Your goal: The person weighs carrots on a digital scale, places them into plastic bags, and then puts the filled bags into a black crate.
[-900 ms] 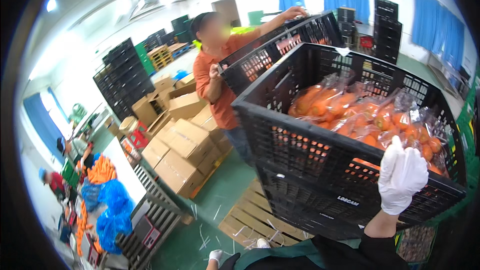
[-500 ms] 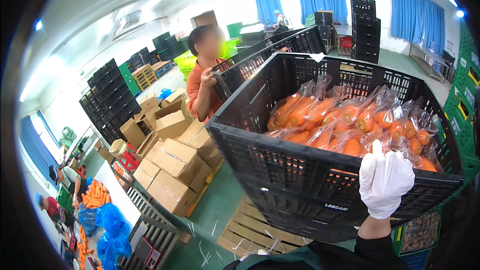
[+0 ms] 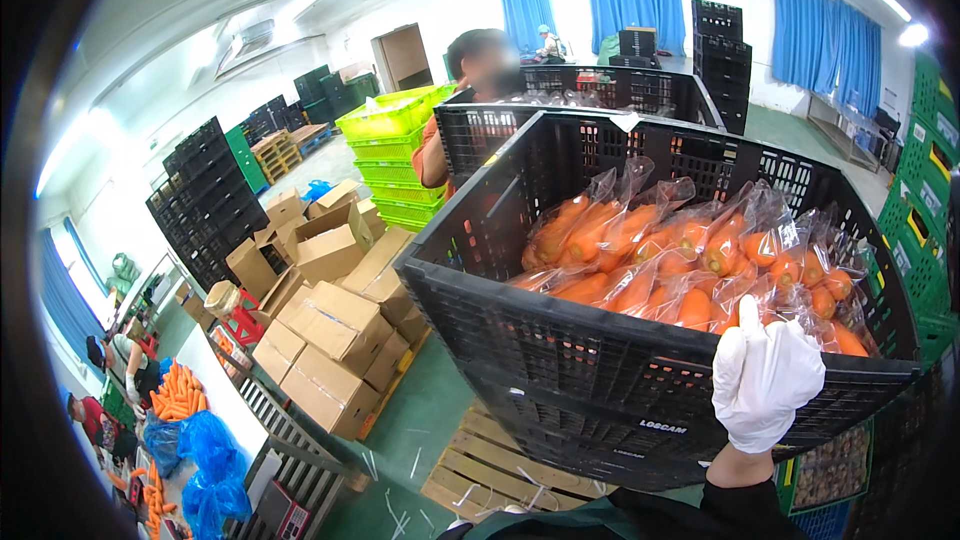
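Note:
A large black plastic crate (image 3: 560, 325) stands in front of me at the top of a stack. Inside lie several clear bags of carrots (image 3: 690, 250). My right hand (image 3: 768, 380), in a white glove, is closed over the crate's near rim, next to the bags. Of my left hand (image 3: 514, 509) only a small white patch, seemingly its glove, shows at the lower edge; its fingers are hidden. Just beyond, another black crate (image 3: 480, 130) holds clear bags, with a co-worker in an orange top behind its left side.
The stack stands by a wooden pallet (image 3: 475, 465). Cardboard boxes (image 3: 335, 325) are piled at the left, with lime green crates (image 3: 400, 155) behind. Dark green crates (image 3: 925, 190) rise at the right. People work at a table (image 3: 235, 395) with loose carrots and blue bags.
The far crate, tilted before, now sits more level and further right. The co-worker has moved right behind it, uncovering the lime green crates. My right hand keeps its grip on the near rim.

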`<move>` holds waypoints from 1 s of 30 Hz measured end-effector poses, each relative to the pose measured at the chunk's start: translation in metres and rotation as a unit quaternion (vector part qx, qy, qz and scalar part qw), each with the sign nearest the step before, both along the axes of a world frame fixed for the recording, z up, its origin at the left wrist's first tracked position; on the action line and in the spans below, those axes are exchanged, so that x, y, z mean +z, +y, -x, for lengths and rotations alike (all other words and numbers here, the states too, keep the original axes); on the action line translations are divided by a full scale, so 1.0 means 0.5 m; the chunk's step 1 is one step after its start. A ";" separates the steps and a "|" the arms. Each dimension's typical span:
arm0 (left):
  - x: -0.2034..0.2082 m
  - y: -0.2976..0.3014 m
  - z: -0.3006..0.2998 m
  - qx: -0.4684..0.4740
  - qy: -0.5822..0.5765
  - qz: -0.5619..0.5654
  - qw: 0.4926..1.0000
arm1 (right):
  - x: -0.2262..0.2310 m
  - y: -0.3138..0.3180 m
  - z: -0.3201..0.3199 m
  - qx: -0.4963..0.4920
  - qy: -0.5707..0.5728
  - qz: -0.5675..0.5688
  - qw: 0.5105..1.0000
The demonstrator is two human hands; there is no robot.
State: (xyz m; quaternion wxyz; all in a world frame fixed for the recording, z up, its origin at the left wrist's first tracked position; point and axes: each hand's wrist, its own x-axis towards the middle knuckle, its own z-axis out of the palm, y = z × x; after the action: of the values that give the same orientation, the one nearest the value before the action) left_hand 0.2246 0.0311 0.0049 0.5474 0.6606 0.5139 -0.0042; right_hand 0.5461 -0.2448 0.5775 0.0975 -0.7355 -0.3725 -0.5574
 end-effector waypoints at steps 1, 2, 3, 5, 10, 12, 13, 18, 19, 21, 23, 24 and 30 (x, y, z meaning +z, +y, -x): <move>0.002 0.003 -0.001 -0.002 0.000 0.001 1.000 | -0.001 -0.001 -0.001 0.007 0.003 -0.003 1.000; 0.003 0.004 -0.004 -0.003 -0.001 0.003 1.000 | 0.000 0.001 -0.001 -0.001 0.005 -0.001 1.000; 0.003 0.004 -0.003 -0.002 -0.001 0.002 1.000 | 0.003 0.003 -0.001 -0.007 0.005 0.001 1.000; 0.004 0.005 0.000 -0.002 -0.001 0.004 1.000 | 0.002 0.004 0.002 -0.013 0.003 0.002 1.000; 0.010 0.010 -0.003 -0.005 -0.001 0.007 1.000 | -0.004 -0.002 -0.001 -0.007 0.007 0.001 1.000; 0.011 0.011 -0.002 -0.004 -0.001 0.009 1.000 | -0.002 0.002 0.000 -0.013 0.000 0.002 1.000; 0.011 0.012 -0.002 -0.005 -0.001 0.010 1.000 | -0.002 0.003 0.000 -0.015 -0.004 0.003 1.000; 0.017 0.021 -0.010 -0.011 -0.003 0.012 1.000 | -0.004 -0.005 0.001 -0.005 0.012 0.006 1.000; 0.021 0.025 -0.016 -0.015 -0.004 0.011 1.000 | -0.005 -0.008 0.001 -0.002 0.018 0.005 1.000; 0.025 0.027 -0.007 -0.013 -0.002 0.011 1.000 | -0.005 -0.001 -0.002 0.001 0.005 0.000 1.000; 0.031 0.022 -0.014 -0.017 -0.004 0.012 1.000 | -0.004 0.005 -0.010 0.004 -0.015 -0.005 1.000; 0.030 0.024 -0.013 -0.016 -0.003 0.012 1.000 | -0.005 0.002 -0.007 0.000 -0.015 0.002 1.000; 0.039 0.036 -0.026 -0.029 -0.003 0.015 0.999 | 0.002 -0.004 -0.005 0.000 -0.022 0.011 1.000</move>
State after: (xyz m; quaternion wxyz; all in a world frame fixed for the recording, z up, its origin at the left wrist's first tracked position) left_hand 0.2378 0.0490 0.0246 0.5588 0.6667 0.4926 -0.0255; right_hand 0.5484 -0.2466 0.5785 0.0816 -0.7239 -0.3810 -0.5693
